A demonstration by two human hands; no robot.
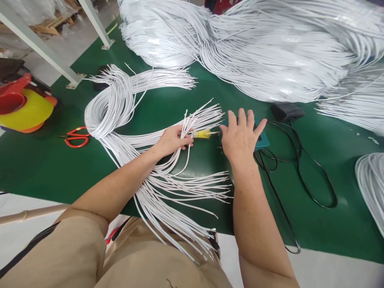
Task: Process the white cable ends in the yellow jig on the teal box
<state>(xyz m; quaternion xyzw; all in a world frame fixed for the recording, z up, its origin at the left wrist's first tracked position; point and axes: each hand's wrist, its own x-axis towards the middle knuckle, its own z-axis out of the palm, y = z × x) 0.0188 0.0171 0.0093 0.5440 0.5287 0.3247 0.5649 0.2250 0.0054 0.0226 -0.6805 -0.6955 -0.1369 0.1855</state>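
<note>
My left hand (173,140) is closed in a pinch on a white cable end that carries a yellow piece (204,134). It rests on a bundle of thin white cables (168,184) that runs across the green table (45,164) and off its near edge. My right hand (240,136) lies with its fingers stretched out on a small teal device (263,141), right beside the yellow piece. Nothing is gripped in it.
Large heaps of white cable (270,52) fill the back of the table, with a looped bundle (111,104) at left. Red scissors (76,137) lie left of it. Black cords (300,172) and a black adapter (286,111) lie at right. Red and yellow bins (21,110) stand off the left edge.
</note>
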